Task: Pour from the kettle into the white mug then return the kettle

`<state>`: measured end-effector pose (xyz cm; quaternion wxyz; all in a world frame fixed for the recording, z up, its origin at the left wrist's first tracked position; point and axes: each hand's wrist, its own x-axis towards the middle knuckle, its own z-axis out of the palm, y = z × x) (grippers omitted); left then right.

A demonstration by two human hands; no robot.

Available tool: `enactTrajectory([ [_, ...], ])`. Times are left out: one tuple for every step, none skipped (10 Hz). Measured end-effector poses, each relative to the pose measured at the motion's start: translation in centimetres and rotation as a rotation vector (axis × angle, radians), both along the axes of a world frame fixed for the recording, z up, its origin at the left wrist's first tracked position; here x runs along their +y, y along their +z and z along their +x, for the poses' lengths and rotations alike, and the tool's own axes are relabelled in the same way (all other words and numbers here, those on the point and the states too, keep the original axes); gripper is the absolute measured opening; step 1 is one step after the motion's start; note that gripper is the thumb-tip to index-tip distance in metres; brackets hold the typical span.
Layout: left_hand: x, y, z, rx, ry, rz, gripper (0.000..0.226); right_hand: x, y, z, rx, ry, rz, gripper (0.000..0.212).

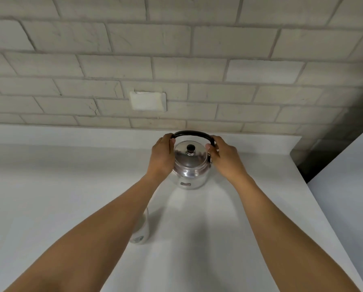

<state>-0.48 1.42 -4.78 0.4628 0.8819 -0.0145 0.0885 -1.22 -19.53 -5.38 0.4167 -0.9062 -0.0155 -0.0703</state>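
A shiny steel kettle [190, 168] with a black knob on its lid stands upright on the white counter [50, 186], near the back wall. Its black arched handle [192, 132] is raised over the lid. My left hand [161, 153] grips the handle's left end and rests against the kettle's side. My right hand [223, 158] grips the handle's right end. The white mug [140, 231] stands nearer to me, left of centre, mostly hidden under my left forearm.
A pale brick wall [197, 70] with a white cover plate [148, 101] rises behind the counter. The counter's right edge [315, 203] runs diagonally, with a dark gap and a white surface [355, 186] beyond it.
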Motion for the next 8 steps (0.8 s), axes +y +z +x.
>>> enactTrajectory([
  [-0.3, -0.7, 2.2, 0.021, 0.012, 0.021, 0.034, -0.1, -1.2, 2.4, 0.044, 0.008, 0.044, 0.029],
  [0.0, -1.3, 2.8, 0.033, 0.019, 0.017, 0.034, 0.0, -1.8, 3.3, 0.052, 0.026, 0.077, 0.025],
  [0.0, -1.9, 3.2, 0.043, 0.013, -0.001, 0.034, 0.1, -2.3, 3.9, 0.047, 0.015, 0.094, 0.025],
  [-0.1, -2.0, 3.6, 0.040, 0.006, -0.029, 0.035, 0.2, -2.6, 4.6, 0.030, 0.004, 0.115, 0.029],
  [0.1, -1.9, 3.7, 0.054, -0.003, -0.033, 0.036, 0.2, -2.7, 4.7, 0.041, -0.003, 0.136, 0.034],
  [0.3, -1.7, 3.6, 0.105, -0.021, -0.043, 0.042, -0.1, -2.7, 4.2, 0.068, -0.021, 0.162, 0.043],
  [0.3, -0.7, 2.7, 0.089, -0.008, -0.054, 0.052, -0.2, -1.9, 2.8, 0.052, -0.076, 0.157, 0.050],
  [0.0, 0.3, 1.5, -0.088, 0.043, -0.026, 0.046, -0.5, -0.7, 0.7, -0.106, -0.179, 0.142, 0.036],
])
